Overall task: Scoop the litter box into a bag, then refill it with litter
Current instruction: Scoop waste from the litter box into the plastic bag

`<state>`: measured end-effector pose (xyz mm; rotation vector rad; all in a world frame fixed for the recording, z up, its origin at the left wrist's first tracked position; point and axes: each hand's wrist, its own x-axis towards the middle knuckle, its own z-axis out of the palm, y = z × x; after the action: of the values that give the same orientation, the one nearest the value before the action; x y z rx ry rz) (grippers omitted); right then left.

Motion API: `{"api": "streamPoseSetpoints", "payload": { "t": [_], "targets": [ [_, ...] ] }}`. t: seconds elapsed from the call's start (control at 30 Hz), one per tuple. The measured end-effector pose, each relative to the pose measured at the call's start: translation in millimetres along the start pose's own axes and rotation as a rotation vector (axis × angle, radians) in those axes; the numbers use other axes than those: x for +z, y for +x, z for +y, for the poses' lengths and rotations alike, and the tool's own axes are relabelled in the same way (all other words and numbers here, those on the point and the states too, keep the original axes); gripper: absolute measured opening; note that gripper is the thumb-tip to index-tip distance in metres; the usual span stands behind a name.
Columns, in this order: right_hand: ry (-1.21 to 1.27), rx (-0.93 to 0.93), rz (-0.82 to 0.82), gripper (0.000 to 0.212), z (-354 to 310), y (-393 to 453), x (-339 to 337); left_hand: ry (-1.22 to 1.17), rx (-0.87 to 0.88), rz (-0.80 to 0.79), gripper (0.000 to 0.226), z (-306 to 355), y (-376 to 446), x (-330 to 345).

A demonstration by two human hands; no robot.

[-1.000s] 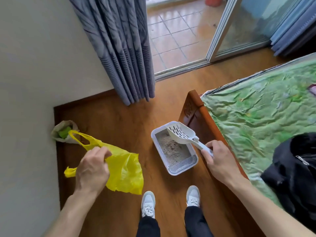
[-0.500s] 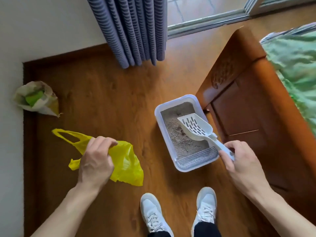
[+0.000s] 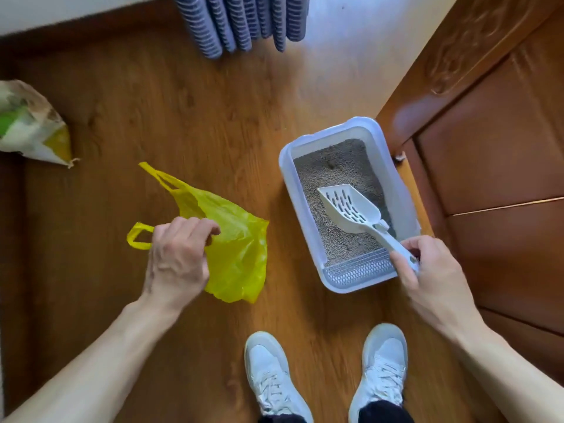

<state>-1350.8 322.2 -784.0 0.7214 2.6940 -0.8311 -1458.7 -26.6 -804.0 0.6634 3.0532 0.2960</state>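
Observation:
A white litter box (image 3: 287, 190) with grey litter sits on the wooden floor against the bed's footboard. My right hand (image 3: 427, 270) grips the handle of a white slotted scoop (image 3: 351, 209), whose head hangs just above the litter inside the box. To the left of the box, my left hand (image 3: 178, 254) holds a crumpled yellow plastic bag (image 3: 235, 245) by its top, above the floor. A small dark clump (image 3: 330, 163) lies in the litter near the far end.
A litter sack (image 3: 30, 126), white, green and yellow, lies on the floor at the far left by the wall. Blue-grey curtains (image 3: 241, 22) hang at the top. The brown wooden footboard (image 3: 488, 117) fills the right. My white shoes (image 3: 326, 377) stand below the box.
The view has tilted down and come closer to the floor. The scoop has dropped lower over the litter. The yellow bag hangs more open beside the box.

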Motion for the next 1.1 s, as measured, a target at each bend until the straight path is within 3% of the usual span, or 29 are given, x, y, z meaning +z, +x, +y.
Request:
{"api": "streamPoseSetpoints", "payload": {
  "t": [0.13, 0.3, 0.6, 1.1],
  "targets": [
    [-0.005, -0.02, -0.002, 0.015, -6, 4, -7, 0.035, -0.031, -0.095, 0.055, -8, 1, -8],
    [-0.011, -0.05, 0.018, 0.015, -15, 13, -13, 0.134, -0.005, -0.237, 0.048, -14, 3, -11],
    [0.015, -0.054, 0.026, 0.014, -16, 13, -1, 0.238, -0.248, -0.411, 0.039, -11, -5, 7],
    [0.043, -0.061, 0.117, 0.014, -36, 14, -23, -0.059, -0.24, -0.304, 0.028, 41, 13, -32]
  ]
}}
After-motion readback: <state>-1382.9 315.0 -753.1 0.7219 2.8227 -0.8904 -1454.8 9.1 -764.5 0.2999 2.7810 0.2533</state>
